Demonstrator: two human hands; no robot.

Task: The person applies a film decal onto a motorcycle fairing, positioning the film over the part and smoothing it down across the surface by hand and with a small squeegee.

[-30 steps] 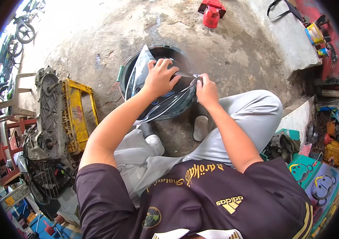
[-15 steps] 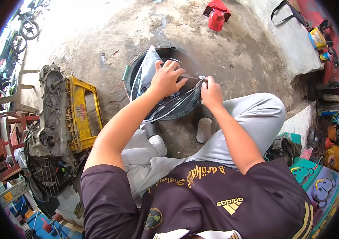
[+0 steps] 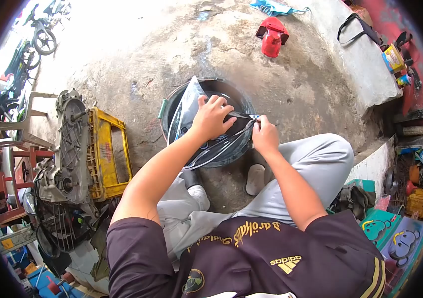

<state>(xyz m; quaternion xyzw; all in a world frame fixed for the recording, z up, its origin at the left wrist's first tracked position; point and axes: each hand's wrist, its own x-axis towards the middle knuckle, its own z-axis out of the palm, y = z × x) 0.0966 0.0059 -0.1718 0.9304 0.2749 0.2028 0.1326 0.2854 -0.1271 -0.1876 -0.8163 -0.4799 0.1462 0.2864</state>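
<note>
A dark plastic motorcycle body panel (image 3: 187, 110) with pale stripes and a pointed end lies tilted across a black basin (image 3: 244, 93). My left hand (image 3: 214, 117) is over the panel's middle, fingers bent and thumb stretched toward the right, gripping it. My right hand (image 3: 265, 134) is closed at the panel's narrow right end, thumb and fingers pinched together near the basin's rim. What lies under my left palm is hidden, and the inside of the basin is mostly covered by the panel.
A red plastic motorcycle part (image 3: 272, 37) and a blue face mask (image 3: 276, 8) lie on the concrete floor ahead. At left stand a yellow crate (image 3: 103, 154) and a metal engine casing (image 3: 72, 144). Toolboxes (image 3: 403, 243) sit at lower right, beside a low white wall.
The view has tilted up, so the basin and hands sit lower and the blue mask shows. Both hands keep their hold on the panel, with little movement.
</note>
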